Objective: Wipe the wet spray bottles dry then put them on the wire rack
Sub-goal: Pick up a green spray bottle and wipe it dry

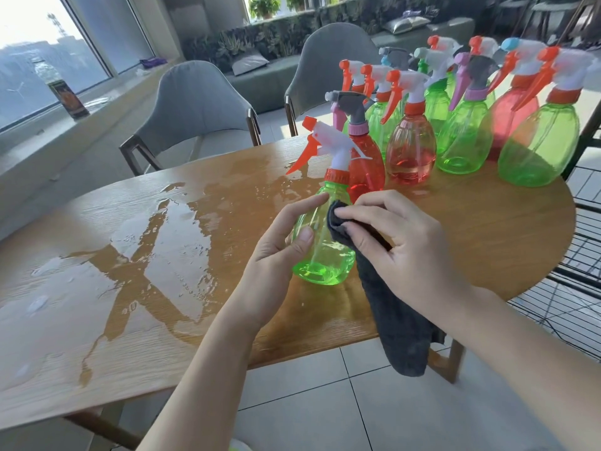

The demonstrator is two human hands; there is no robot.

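The left hand (279,236) is gripping a green spray bottle (320,242) above the near edge of the table (162,242), thumb pressing on the front of the body and the index finger lying along the shoulder; the other fingers are hiding behind the plastic. The bottle is tilting a little, its white head with orange trigger (320,148) pointing left. Whether its base is touching the wood or hanging just over it is hard to tell.

The right hand (395,242) is pinching a dark grey cloth (395,323) against the bottle's right side, fingers curling round a bunched fold. The cloth's tail is hanging down past the table edge, and part of it is disappearing behind the right forearm.

Behind, a red bottle with a grey head (366,157) is standing partly covered by the held bottle. Further right, a crowd of green and red bottles (471,125) is overlapping so closely that an exact count is not possible. A wide puddle (156,252) is glaring on the left half of the table. The wire rack (582,275) is showing only as dark bars at the right edge, cut off by the frame. Two grey chairs (201,105) are standing beyond the table.
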